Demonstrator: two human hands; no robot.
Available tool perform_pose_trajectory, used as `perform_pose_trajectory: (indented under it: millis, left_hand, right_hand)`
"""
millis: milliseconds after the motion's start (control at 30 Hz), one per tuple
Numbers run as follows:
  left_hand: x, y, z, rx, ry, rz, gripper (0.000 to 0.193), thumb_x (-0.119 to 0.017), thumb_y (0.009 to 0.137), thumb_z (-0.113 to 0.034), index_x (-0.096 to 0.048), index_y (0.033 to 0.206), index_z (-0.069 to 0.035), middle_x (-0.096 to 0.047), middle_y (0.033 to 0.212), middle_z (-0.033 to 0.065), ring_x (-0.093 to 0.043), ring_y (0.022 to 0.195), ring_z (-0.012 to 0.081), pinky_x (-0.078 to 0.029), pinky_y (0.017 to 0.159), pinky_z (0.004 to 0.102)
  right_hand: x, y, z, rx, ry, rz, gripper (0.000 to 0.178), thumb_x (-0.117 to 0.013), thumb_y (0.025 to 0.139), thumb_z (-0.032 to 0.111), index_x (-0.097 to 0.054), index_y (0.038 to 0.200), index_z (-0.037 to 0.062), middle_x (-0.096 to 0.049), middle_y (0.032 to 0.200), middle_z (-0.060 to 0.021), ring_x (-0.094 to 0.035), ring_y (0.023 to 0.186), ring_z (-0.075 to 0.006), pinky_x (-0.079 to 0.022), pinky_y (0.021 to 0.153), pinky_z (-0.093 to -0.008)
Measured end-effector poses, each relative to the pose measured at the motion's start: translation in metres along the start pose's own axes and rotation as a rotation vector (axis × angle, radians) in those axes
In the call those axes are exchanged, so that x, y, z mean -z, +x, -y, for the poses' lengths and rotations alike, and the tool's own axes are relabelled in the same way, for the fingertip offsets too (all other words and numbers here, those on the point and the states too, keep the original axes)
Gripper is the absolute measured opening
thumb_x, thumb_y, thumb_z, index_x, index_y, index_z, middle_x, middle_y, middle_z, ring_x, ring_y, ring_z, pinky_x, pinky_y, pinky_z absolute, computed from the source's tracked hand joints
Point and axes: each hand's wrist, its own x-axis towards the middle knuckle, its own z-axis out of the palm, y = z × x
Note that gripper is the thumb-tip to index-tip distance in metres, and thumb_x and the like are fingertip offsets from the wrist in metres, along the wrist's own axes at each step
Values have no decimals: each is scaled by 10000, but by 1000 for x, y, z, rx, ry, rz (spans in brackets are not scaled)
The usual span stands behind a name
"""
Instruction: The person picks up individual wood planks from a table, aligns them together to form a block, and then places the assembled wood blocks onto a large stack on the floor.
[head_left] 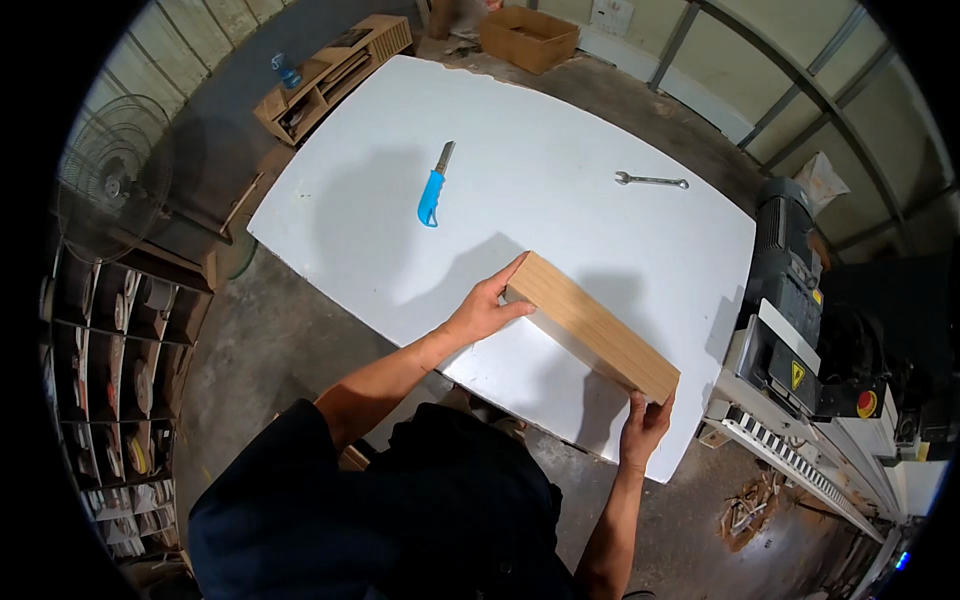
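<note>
Left hand (492,310) and right hand (645,430) hold wood-grain block (597,325)

Long and box-shaped, the block shows a light-brown upper face with lengthwise grain and a paler side facing the person. It slants between the hands over the near part of the white tabletop (540,150); whether it touches the surface cannot be told. The left hand clasps its farther left end, thumb on the pale side; the right grips its nearer right end.

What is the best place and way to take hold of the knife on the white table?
I would grip the knife by its blue handle, coming from the wearer's side: it seems to lie flat, handle toward the wearer, with its bare blade pointing away.
</note>
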Motion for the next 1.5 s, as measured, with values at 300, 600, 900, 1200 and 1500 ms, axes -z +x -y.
perform_pose_trajectory:
  millis: [300, 600, 900, 1200, 1500]
  left_hand:
    - [0, 21, -6, 38, 57, -24, 738, -711, 782, -111, -330, 1410, -40, -490, 1349, 120, -477, 1225, 208, -384, 1021, 322]
    - [1, 31, -7, 58, 69, -23, 728, -736, 755, -96, -377, 1385, -36, -510, 1331, 121, -494, 1208, 204, -393, 1018, 318]
    - [3, 32, -11, 104, 45, -12, 747, -758, 736, -103, -387, 1383, -59, -492, 1352, 107, -468, 1236, 205, -369, 1048, 335]
    - [3, 33, -8, 59, 25, -31, 749, -766, 719, -82, -403, 1374, -65, -489, 1354, 106, -465, 1239, 206, -363, 1054, 328]
    - [5, 25, -51, 128, 39, -131, 725, -763, 673, -6, -459, 1331, -38, -496, 1346, 119, -471, 1235, 202, -368, 1044, 312]
  right_hand:
    - [4, 22, 7, 66, -201, 37, 563, -638, 873, 104, -372, 1355, -14, -566, 1156, -130, -536, 1041, -193, -417, 909, -299]
    - [10, 31, -2, 45, -207, 51, 579, -674, 858, 189, -407, 1325, -25, -581, 1122, -131, -543, 1020, -196, -423, 895, -299]
    - [8, 31, 3, 23, -149, 35, 573, -671, 862, 167, -408, 1330, -32, -588, 1109, -137, -547, 1006, -194, -430, 888, -300]
    - [8, 30, 0, 15, -144, 16, 600, -689, 849, 170, -404, 1338, -30, -579, 1132, -133, -536, 1022, -188, -429, 886, -289]
    - [18, 47, 28, -20, 24, 79, 609, -701, 820, 74, -404, 1337, -51, -549, 1221, -123, -508, 1095, -187, -392, 941, -290]
